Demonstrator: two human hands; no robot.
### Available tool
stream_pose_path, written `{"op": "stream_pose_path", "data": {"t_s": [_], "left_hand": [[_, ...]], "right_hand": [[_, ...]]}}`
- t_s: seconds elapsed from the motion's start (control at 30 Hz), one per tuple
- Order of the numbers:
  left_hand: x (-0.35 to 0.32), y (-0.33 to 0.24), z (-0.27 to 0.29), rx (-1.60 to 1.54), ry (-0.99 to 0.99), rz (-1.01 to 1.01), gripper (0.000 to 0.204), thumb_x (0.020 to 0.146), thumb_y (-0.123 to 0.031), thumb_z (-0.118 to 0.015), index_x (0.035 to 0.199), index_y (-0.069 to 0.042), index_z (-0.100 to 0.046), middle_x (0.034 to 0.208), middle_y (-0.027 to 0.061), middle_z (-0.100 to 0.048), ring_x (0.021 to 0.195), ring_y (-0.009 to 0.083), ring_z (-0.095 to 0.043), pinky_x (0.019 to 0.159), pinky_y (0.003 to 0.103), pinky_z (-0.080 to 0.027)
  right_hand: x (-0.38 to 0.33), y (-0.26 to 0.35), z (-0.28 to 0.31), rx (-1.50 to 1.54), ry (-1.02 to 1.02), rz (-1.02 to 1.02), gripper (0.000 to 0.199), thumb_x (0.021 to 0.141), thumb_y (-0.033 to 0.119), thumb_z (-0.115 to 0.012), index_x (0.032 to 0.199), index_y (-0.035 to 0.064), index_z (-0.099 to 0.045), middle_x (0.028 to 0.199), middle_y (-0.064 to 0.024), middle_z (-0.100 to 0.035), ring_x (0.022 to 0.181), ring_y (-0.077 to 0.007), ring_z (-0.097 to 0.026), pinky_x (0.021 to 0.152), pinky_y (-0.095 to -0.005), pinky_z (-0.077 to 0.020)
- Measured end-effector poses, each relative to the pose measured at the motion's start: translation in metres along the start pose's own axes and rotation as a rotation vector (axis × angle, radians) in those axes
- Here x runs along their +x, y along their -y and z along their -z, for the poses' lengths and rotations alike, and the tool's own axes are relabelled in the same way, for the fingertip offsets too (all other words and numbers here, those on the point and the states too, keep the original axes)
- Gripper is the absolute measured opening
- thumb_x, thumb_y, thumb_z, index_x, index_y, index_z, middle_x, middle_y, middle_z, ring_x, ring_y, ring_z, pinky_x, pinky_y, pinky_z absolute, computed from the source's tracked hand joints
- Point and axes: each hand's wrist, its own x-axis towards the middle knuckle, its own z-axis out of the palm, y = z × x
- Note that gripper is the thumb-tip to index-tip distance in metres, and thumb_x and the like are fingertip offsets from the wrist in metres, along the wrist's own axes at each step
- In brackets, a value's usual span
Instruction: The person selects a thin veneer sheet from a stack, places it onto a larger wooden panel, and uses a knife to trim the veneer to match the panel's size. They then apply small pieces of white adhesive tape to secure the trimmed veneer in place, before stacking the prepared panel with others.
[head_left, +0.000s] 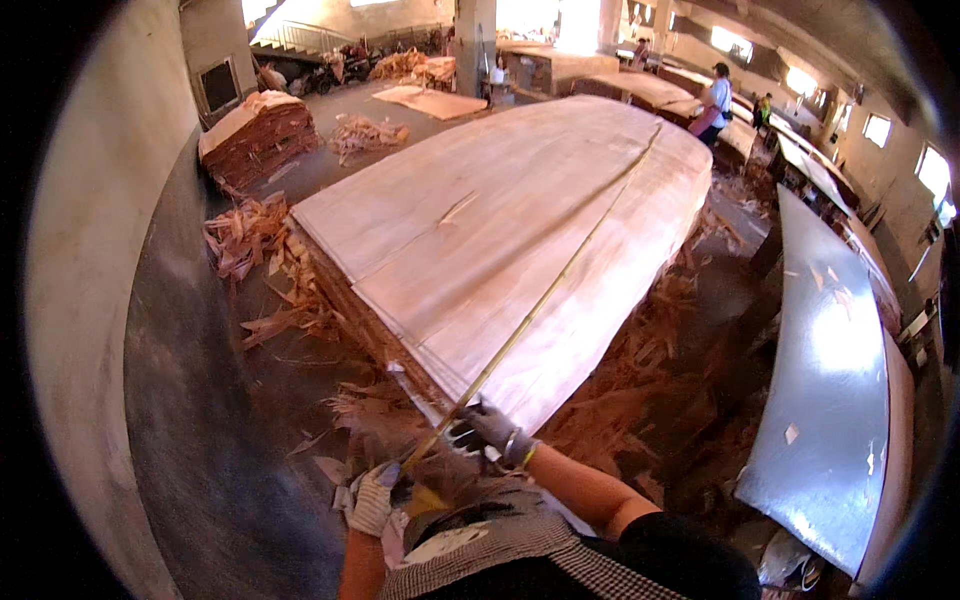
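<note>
A long, thin yellowish pole lies lengthwise across a large stack of pale wood veneer sheets. Its near end reaches past the stack's front edge toward my body. My left hand, in a whitish knit glove, is closed at that near end. Close beside the pole, at the stack's near corner, my right hand wears a grey glove with dark fingertips. Its fingers are curled, and whatever is in them is hidden. A yellow band shows at the right wrist. The top sheet has a lengthwise seam and a small split.
Torn veneer scraps litter the floor around the stack. A shiny metal-topped table stands at the right, and a curved-looking wall at the left. Another veneer pile is at the far left. A person stands beyond the stack.
</note>
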Motion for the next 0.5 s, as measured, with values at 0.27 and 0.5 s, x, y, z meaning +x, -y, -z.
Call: {"op": "stream_pose_path", "data": {"t_s": [0.27, 0.5], "left_hand": [[0.134, -0.026, 0.094, -0.096, 0.178, 0.237, 0.03, 0.086, -0.024, -0.054, 0.101, 0.002, -0.056, 0.08, 0.0088, -0.061, 0.064, 0.015, -0.059, 0.056, 0.027, -0.051], [0.226, -0.06, 0.1, -0.074, 0.463, 0.545, 0.027, 0.088, -0.021, -0.05, 0.104, 0.001, -0.052, 0.082, 0.0125, -0.062, 0.065, 0.0197, -0.061, 0.056, 0.03, -0.053]], "right_hand": [[0.075, -0.096, 0.106, 0.653, -0.748, -0.214, 0.022, 0.088, 0.025, -0.045, 0.1, 0.0075, -0.05, 0.083, -0.014, -0.062, 0.066, -0.0314, -0.061, 0.054, -0.0411, -0.0495], [0.121, -0.148, 0.126, 1.087, -1.026, 0.125, 0.017, 0.087, 0.026, -0.048, 0.08, 0.0112, -0.047, 0.061, -0.0079, -0.053, 0.05, -0.0251, -0.053, 0.043, -0.036, -0.0444]]}}
